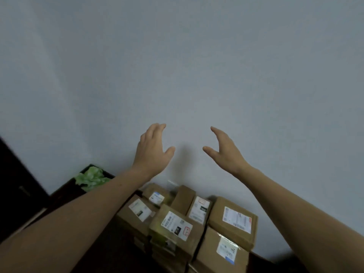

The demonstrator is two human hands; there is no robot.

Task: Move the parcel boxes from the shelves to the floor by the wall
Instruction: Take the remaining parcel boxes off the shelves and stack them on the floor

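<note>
Two bare forearms reach forward and up. Beyond them the parcel boxes (189, 221) lie stacked on the dark floor (110, 241) against the wall (177, 66). Farther out, left hand (152, 152) and right hand (224, 151) hover apart — fingers relaxed, thumbs inward, holding nothing.

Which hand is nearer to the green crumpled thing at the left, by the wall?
Left. The left hand is up and right of the green thing; the right hand is farther right, beyond the left.
</note>
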